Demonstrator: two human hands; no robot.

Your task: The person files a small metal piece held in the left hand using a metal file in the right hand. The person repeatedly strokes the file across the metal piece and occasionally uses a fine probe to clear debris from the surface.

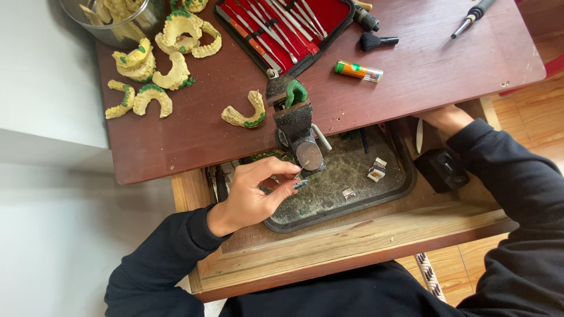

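1. A person in dark sleeves sits at a reddish-brown wooden bench [411,82], seen from above, with an open drawer below its front edge.
2. The left hand [255,196] is curled narrow, thumb and forefinger pinched at the screw handle of a small dark bench vise [295,126] clamped to the bench's front edge; the fingertips [299,184] carry patterned polish.
3. A green curved wax piece [296,91] sits gripped at the top of the vise.
4. The right hand [446,117] reaches under the bench's front edge at the right; its fingers are hidden, so its grip cannot be told.
5. A dark tray [399,191] dusted with green and grey debris lies in the drawer beneath the vise, holding a few small pale blocks [376,170].
6. Yellow dental arch casts [170,73] edged with green are scattered on the bench's left part; one cast [247,114] lies just beside the vise.
7. A red-lined case of metal instruments [282,23] lies open at the back, with a small orange-and-green tube [358,71] and a black brush [376,41] near it.
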